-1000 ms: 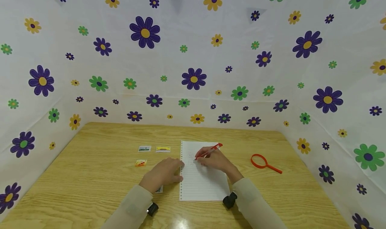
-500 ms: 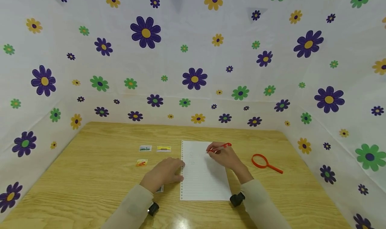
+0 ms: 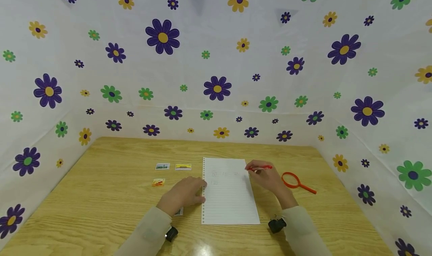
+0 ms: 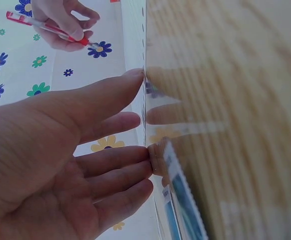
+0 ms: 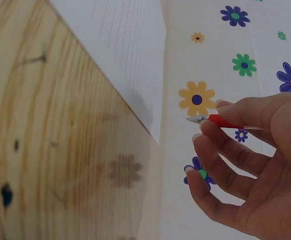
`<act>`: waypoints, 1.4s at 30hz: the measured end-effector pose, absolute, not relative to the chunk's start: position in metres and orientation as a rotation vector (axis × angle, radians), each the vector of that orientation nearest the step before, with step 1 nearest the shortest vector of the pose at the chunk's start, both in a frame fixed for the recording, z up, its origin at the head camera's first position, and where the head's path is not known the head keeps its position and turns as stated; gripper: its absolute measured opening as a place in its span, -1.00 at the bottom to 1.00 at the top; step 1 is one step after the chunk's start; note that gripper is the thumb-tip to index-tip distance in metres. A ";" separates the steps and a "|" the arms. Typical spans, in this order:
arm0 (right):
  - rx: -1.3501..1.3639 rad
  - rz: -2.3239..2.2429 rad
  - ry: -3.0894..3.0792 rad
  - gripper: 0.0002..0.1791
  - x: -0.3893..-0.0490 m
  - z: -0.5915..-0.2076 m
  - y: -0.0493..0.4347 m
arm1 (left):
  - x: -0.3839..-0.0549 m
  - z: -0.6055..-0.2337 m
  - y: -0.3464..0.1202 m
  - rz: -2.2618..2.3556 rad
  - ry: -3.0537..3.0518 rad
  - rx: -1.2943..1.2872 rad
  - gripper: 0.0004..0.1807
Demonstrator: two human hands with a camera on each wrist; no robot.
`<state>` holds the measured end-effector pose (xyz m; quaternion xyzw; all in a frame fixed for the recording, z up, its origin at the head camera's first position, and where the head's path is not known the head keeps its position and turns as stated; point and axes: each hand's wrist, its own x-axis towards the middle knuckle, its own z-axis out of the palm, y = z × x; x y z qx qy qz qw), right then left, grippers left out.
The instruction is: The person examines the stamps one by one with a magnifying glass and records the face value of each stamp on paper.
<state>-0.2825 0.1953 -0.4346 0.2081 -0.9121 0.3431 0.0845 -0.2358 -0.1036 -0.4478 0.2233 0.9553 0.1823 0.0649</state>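
My right hand (image 3: 268,177) pinches a red pen (image 3: 263,167) between thumb and fingers, close to the upper right edge of a lined, punched sheet of paper (image 3: 231,205). In the right wrist view the bare pen tip (image 5: 195,119) is raised clear of the table. Faint handwriting (image 3: 215,174) in short groups runs across the sheet's upper part, too small to read surely. My left hand (image 3: 183,192) rests at the paper's left, punched edge, its fingers loosely extended and touching that edge. Partly hidden beneath its wrist lies a stamp (image 3: 179,211); the left wrist view shows serrated stamps (image 4: 184,192).
Left of the sheet lie a greenish stamp (image 3: 162,166), a yellow stamp (image 3: 183,167) and an orange-and-yellow one (image 3: 158,182). A red magnifying glass (image 3: 308,189) lies to the right of my right hand. Flower-patterned white cloth (image 3: 189,68) walls in the wooden table (image 3: 101,196).
My right hand has moved rightward with the pen, from the left part of the sheet to its right edge, uncovering the faint writing. The left hand stays put.
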 end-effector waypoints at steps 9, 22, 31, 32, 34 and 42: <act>0.643 0.840 -2.724 -0.90 -0.281 -0.435 0.209 | -0.236 -0.447 -0.104 0.560 2.874 0.658 -0.48; 0.499 0.572 -2.897 -0.74 -0.285 -0.437 0.228 | -0.235 -0.447 -0.105 0.556 2.883 0.658 -0.48; 0.465 0.555 -2.945 -0.75 -0.285 -0.439 0.236 | -0.236 -0.448 -0.105 0.555 2.889 0.693 -0.49; 0.474 0.549 -2.950 -0.74 -0.285 -0.439 0.237 | -0.236 -0.449 -0.105 0.553 2.891 0.694 -0.49; 0.469 0.543 -2.966 -0.73 -0.286 -0.439 0.238 | -0.236 -0.448 -0.105 0.555 2.890 0.691 -0.49; 0.453 0.528 -3.020 -0.67 -0.285 -0.438 0.240 | -0.235 -0.446 -0.104 0.553 2.885 0.673 -0.48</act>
